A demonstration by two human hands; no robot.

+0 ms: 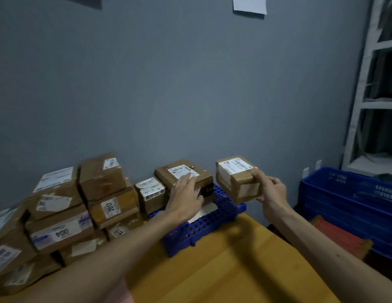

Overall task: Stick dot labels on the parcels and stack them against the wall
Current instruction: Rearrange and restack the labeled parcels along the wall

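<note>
Yellow table (223, 270) in front, grey wall (190, 84) behind. Stacked parcels (59, 204) stand against it at left. The left hand (186, 193) lies flat, fingers straight, on a labelled parcel (166, 171) on the blue tray (201, 230). The right hand (271, 191) grips a brown parcel (236, 178) in the air, level, white label up, one corner edge facing us, with an orange dot (255, 167) at its right edge. Its long axis I cannot tell. Blue crates (343, 204) sit at right.

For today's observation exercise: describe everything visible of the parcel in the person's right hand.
The parcel is a small brown cardboard box with a white printed shipping label on top, a paler patch on its near side and an orange dot label at its top right edge. Slightly tilted, it is held in the air near the wall; only the right hand touches it, gripping its right end.
</note>
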